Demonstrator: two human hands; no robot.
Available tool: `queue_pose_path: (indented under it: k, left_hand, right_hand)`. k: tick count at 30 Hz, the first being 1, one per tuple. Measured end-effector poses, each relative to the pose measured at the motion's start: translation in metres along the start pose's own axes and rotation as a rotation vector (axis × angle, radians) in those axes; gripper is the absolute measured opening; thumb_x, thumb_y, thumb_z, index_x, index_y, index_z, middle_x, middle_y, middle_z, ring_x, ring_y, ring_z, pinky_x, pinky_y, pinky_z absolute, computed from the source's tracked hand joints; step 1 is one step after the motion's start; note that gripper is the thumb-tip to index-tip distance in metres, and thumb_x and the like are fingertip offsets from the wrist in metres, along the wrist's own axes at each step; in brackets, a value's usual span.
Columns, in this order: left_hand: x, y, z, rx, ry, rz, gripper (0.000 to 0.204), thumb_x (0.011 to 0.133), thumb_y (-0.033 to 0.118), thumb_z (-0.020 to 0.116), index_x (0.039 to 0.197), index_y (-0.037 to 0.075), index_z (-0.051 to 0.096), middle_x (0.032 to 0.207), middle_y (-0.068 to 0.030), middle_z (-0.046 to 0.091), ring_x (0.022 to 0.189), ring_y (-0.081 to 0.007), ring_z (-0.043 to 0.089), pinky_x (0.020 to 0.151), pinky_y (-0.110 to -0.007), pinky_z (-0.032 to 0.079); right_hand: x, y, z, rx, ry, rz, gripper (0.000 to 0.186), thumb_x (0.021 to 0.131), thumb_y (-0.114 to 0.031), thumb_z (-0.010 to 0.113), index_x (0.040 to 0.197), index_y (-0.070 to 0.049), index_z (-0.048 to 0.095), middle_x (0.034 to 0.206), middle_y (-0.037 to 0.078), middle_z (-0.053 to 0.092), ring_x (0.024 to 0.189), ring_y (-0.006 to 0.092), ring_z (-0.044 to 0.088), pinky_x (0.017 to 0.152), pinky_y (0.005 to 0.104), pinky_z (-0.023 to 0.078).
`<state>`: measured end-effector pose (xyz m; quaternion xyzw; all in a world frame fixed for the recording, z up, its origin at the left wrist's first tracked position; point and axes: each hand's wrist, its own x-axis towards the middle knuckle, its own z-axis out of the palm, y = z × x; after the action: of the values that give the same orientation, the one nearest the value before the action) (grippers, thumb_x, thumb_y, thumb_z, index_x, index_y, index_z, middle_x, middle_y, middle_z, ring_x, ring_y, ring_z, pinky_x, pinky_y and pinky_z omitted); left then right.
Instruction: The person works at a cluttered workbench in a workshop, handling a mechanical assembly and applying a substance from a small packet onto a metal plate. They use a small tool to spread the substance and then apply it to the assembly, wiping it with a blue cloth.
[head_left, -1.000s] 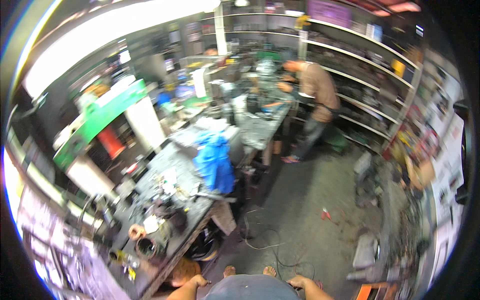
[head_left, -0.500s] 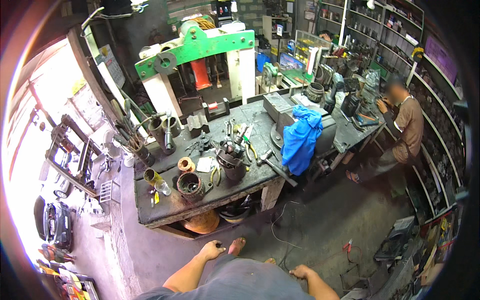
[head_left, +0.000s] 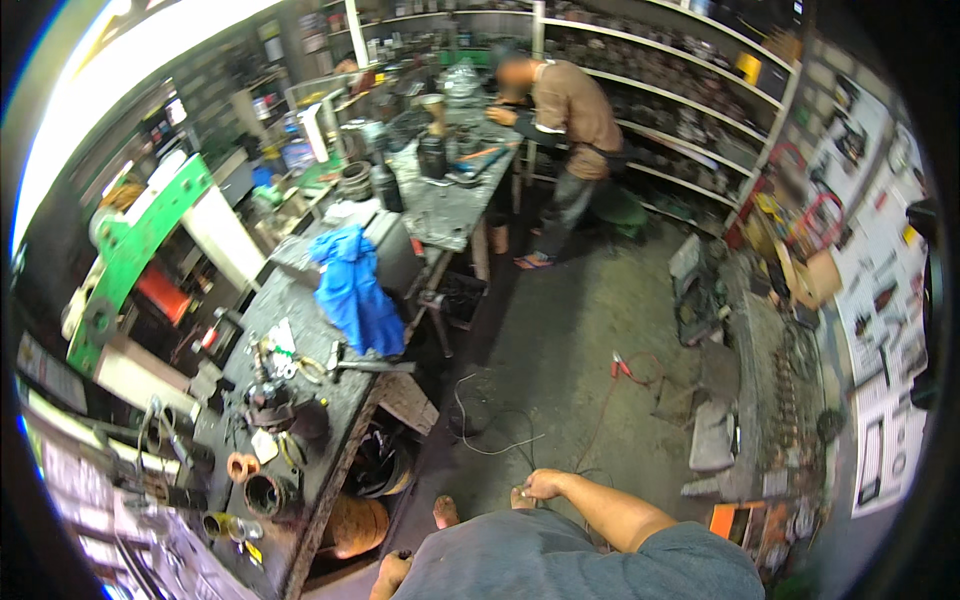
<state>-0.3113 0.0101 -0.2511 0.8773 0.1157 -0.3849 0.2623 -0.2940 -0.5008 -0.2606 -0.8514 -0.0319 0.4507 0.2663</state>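
Note:
My left hand (head_left: 393, 574) hangs low at my left side, close to the workbench's front edge, its fingers curled round something small and dark that I cannot make out. Over the floor in front of my body is my right hand (head_left: 543, 484), fingers drawn together; whether anything is in them is hidden. Neither hand touches the workbench (head_left: 335, 455). On its near end stand a round metal housing (head_left: 270, 495), a copper-coloured ring (head_left: 241, 467) and a dark can of tools (head_left: 300, 425). Farther along lie a hammer (head_left: 370, 366) and a blue cloth (head_left: 352, 285) draped over a machine.
A co-worker (head_left: 575, 120) bends over the bench's far end. Thin cables (head_left: 490, 450) and red clamps (head_left: 622, 365) lie on the floor. An orange rounded object (head_left: 355, 525) sits under the bench. Shelves (head_left: 680, 100) line the back; a green press frame (head_left: 140, 250) stands left.
My view has swung to the right, so the bench now lies on the left and the right wall shows. My right arm now reaches across in front of me; my left hand is lower in view.

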Motion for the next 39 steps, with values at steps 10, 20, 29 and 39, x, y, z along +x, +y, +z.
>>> queue_pose_path:
  k: [10, 20, 29, 39]
  left_hand:
    - [0.121, 0.096, -0.076, 0.171, -0.119, 0.24, 0.047, 0.102, 0.03, 0.086, 0.134, -0.004, 0.078, 0.127, -0.0214, 0.085, 0.119, -0.0311, 0.08, 0.105, -0.039, 0.06]
    - [0.143, 0.145, -0.058, 0.422, -0.245, 0.359, 0.062, 0.103, 0.048, 0.082, 0.141, -0.001, 0.076, 0.137, -0.0256, 0.08, 0.134, -0.0383, 0.075, 0.114, -0.043, 0.058]
    - [0.065, 0.155, -0.037, -0.048, 0.03, 0.449, 0.067, 0.101, 0.043, 0.083, 0.147, -0.004, 0.07, 0.14, -0.0277, 0.078, 0.133, -0.0405, 0.075, 0.115, -0.048, 0.058]
    - [-0.037, 0.179, -0.153, -0.486, 0.857, 0.406, 0.083, 0.092, 0.022, 0.089, 0.162, -0.003, 0.054, 0.16, -0.0285, 0.062, 0.154, -0.0424, 0.057, 0.131, -0.048, 0.044]
  right_hand:
    - [-0.057, 0.048, 0.141, 0.61, 0.117, 0.327, 0.069, 0.113, -0.066, 0.059, 0.138, -0.005, 0.081, 0.116, 0.019, 0.082, 0.088, 0.0287, 0.075, 0.075, 0.0451, 0.06]
    - [-0.078, 0.043, 0.196, 0.649, 0.276, 0.325, 0.092, 0.114, -0.075, 0.043, 0.134, 0.007, 0.078, 0.138, 0.033, 0.077, 0.129, 0.0491, 0.073, 0.11, 0.055, 0.057]
    - [-0.061, 0.087, 0.093, 0.192, 0.049, 0.235, 0.076, 0.114, -0.065, 0.053, 0.137, 0.003, 0.079, 0.142, 0.029, 0.076, 0.136, 0.0473, 0.071, 0.116, 0.0517, 0.055]
    - [0.031, -0.022, -0.09, -0.2, 0.067, -0.121, 0.056, 0.105, -0.046, 0.074, 0.144, -0.006, 0.078, 0.143, 0.025, 0.077, 0.135, 0.0419, 0.074, 0.116, 0.0484, 0.058]
